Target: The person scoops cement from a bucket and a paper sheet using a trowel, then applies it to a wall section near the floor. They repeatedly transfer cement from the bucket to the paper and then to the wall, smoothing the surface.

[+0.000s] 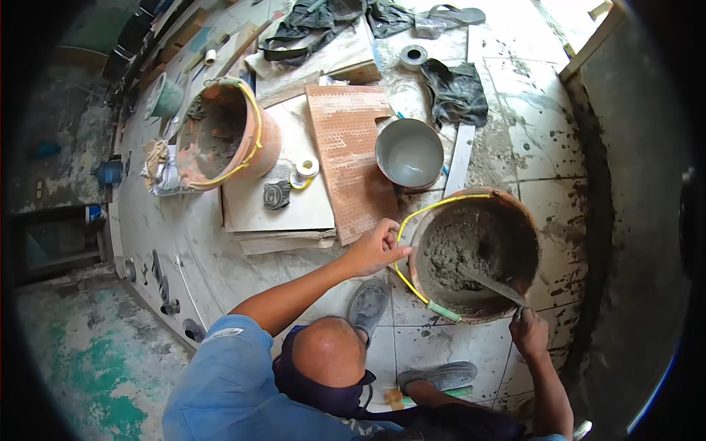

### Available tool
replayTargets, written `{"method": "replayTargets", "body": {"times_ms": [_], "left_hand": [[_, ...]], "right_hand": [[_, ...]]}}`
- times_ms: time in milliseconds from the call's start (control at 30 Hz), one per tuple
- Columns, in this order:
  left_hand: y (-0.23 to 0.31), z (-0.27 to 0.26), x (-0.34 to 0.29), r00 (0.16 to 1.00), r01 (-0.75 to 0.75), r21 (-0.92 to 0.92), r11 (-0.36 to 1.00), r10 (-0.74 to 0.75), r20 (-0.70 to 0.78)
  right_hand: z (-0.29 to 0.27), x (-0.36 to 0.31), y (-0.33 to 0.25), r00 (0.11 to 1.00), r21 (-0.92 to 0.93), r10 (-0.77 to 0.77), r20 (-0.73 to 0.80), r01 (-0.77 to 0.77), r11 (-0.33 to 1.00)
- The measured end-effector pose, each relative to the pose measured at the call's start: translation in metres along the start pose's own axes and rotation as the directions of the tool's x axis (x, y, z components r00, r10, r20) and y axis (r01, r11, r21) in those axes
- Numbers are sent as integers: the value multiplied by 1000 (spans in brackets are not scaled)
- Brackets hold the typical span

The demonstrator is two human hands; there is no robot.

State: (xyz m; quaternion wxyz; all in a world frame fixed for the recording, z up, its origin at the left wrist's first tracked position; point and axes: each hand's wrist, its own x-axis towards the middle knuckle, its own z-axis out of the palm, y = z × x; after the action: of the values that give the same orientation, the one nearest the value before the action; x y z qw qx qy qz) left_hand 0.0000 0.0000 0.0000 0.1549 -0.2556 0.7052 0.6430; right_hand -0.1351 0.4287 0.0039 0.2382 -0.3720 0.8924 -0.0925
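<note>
A brown bucket (pixel 531 246) stands on the tiled floor before me, with wet grey mortar (pixel 460 246) inside it. My right hand (pixel 529 332), at the near right of the rim, is closed round the handle of a trowel (pixel 494 284). The trowel's blade slants over the rim, and its tip is down in the mortar. At the left side of the bucket, the fingers of my left hand (pixel 379 248) are curled at the yellow bucket handle (pixel 412 278), the thumb pointing toward the rim.
Just beyond stands a smaller pail (pixel 409 154) of greyish water. A brown patterned tile (pixel 346 147) leans over stacked tiles (pixel 279 213) bearing tape rolls (pixel 304 173). Another mortar-smeared bucket (pixel 268 140) stands far left. A metal straightedge (pixel 461 158) and black cloth (pixel 456 92) lie farther back; a wall (pixel 640 220) bounds the right.
</note>
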Motion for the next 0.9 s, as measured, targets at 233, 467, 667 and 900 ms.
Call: {"method": "replayTargets", "body": {"times_ms": [233, 467, 667, 900], "left_hand": [[66, -90, -144, 971, 147, 303, 941, -79, -225], [63, -199, -430, 735, 569, 237, 787, -357, -577], [115, -250, -561, 553, 705, -188, 684, -697, -457], [178, -282, -483, 699, 225, -559, 798, -532, -478]], "right_hand": [[-51, 4, -38, 968, -22, 132, 212, -130, 991], [-286, -18, -223, 968, 137, 247, 38, -250, 959], [-476, -56, -282, 871, 232, 465, -156, -426, 875], [-532, -128, -236, 643, 283, 749, -162, -697, 659]]}}
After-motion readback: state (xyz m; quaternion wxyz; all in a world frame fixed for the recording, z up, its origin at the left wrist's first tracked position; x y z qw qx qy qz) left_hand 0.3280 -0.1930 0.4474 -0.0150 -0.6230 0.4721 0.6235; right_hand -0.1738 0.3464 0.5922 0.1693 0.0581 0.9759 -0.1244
